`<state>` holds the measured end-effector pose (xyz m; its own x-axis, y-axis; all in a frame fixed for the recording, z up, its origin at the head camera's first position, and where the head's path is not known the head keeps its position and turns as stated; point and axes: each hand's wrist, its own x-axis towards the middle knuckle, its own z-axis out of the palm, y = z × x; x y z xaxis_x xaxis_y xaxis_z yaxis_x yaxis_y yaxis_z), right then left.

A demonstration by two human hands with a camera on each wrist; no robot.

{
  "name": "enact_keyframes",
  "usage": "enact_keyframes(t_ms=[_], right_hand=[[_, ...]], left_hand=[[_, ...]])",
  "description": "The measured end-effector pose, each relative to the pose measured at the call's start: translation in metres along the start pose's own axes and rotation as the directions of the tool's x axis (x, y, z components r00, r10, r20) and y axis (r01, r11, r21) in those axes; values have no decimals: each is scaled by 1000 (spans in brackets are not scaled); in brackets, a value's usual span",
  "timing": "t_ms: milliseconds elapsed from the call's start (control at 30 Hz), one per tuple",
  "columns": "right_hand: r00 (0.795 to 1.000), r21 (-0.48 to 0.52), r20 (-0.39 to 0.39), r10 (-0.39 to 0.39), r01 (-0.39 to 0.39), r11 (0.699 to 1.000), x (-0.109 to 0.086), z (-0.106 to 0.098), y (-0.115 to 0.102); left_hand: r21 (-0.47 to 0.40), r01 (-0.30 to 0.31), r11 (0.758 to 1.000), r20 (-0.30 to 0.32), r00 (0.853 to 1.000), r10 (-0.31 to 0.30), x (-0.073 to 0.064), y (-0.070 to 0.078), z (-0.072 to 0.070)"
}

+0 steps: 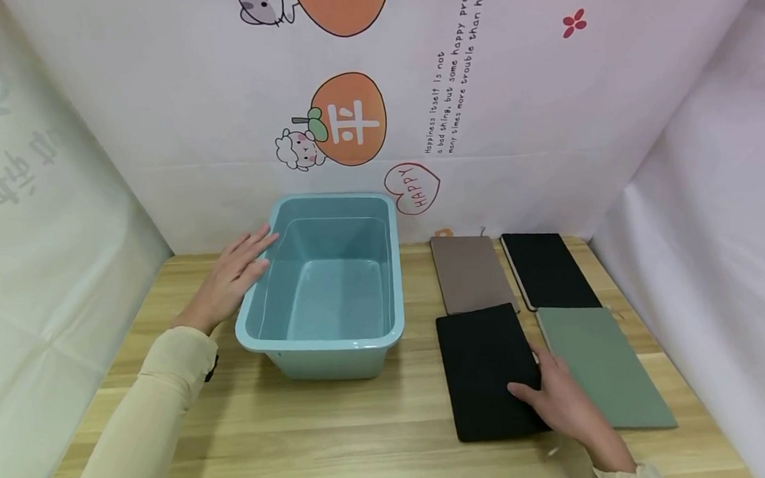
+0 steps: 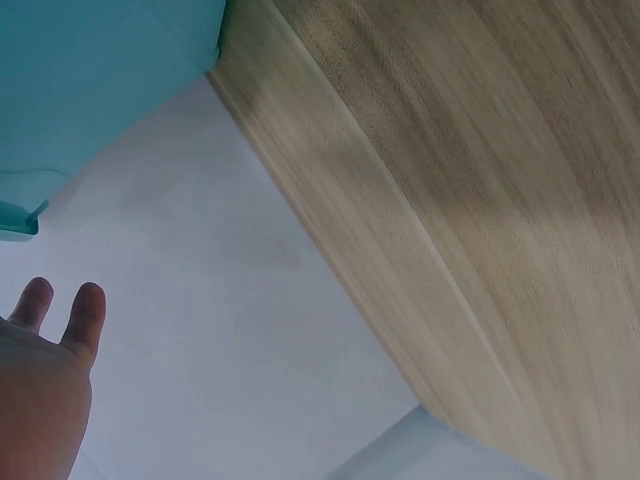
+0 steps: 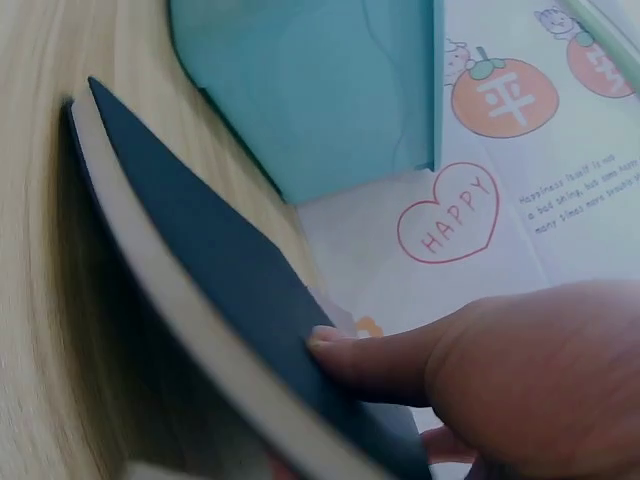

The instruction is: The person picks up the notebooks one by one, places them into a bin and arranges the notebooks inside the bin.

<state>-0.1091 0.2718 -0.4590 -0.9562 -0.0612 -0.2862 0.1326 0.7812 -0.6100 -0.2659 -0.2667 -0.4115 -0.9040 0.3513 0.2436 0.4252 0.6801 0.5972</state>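
My right hand (image 1: 563, 397) grips a black notebook (image 1: 488, 372) by its right edge, thumb on the cover and fingers beneath. In the right wrist view the notebook (image 3: 215, 255) is tilted, its pale page edges showing and a shadow under it. My left hand (image 1: 235, 275) rests with fingers extended on the left rim of a light blue plastic bin (image 1: 323, 343). The left wrist view catches only part of that hand (image 2: 45, 380), near the bin's wall (image 2: 100, 80). Nothing lies inside the bin.
Behind the held notebook lie a brown notebook (image 1: 473, 273) and another black notebook (image 1: 550, 270). A green notebook (image 1: 604, 364) lies to its right. All rest on the wooden table (image 1: 317, 443). White printed cloth (image 1: 513, 111) stands behind and along both sides.
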Motion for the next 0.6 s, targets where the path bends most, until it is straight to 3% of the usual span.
enact_keyframes(t_ms=[133, 467, 600], right_hand=[[998, 41, -36, -46, 48, 998, -4, 2, 0], [996, 89, -64, -67, 73, 993, -10, -2, -9], [987, 60, -133, -92, 100, 993, -11, -2, -11]], left_hand=[[-1, 10, 1000, 0, 1000, -10, 0, 1, 0], [-2, 4, 1000, -5, 1000, -4, 1, -1, 1], [-6, 1, 1000, -5, 1000, -1, 2, -2, 2]])
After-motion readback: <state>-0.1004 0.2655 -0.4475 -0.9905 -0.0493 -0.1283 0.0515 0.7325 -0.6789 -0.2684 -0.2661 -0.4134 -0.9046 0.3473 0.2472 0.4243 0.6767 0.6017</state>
